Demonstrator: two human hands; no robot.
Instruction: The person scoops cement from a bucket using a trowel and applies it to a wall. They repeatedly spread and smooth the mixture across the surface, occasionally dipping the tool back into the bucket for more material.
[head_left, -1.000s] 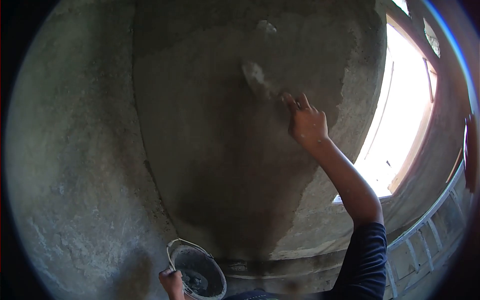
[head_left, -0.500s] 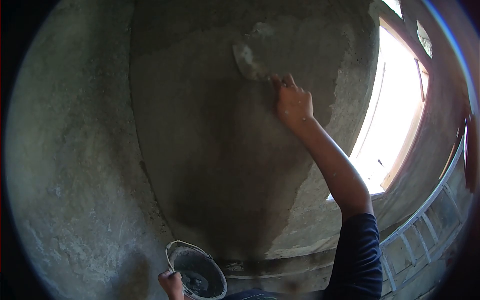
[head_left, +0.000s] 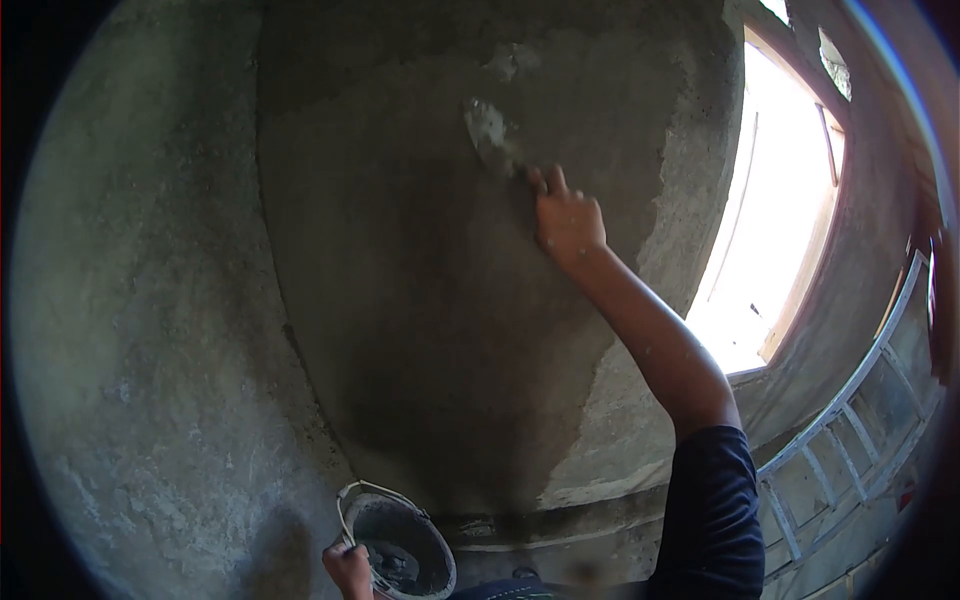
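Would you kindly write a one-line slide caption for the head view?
Right hand presses a mortar-smeared steel trowel against the dark wet-plastered wall; left hand holds a grey mortar bucket.

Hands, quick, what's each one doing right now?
Left hand: closed on the bucket handle.
Right hand: closed on the trowel, blade against the wall.

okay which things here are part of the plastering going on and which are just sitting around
In use: trowel in the right hand, against the wet plaster patch; bucket gripped by the left hand.
Just around: ladder, window opening.
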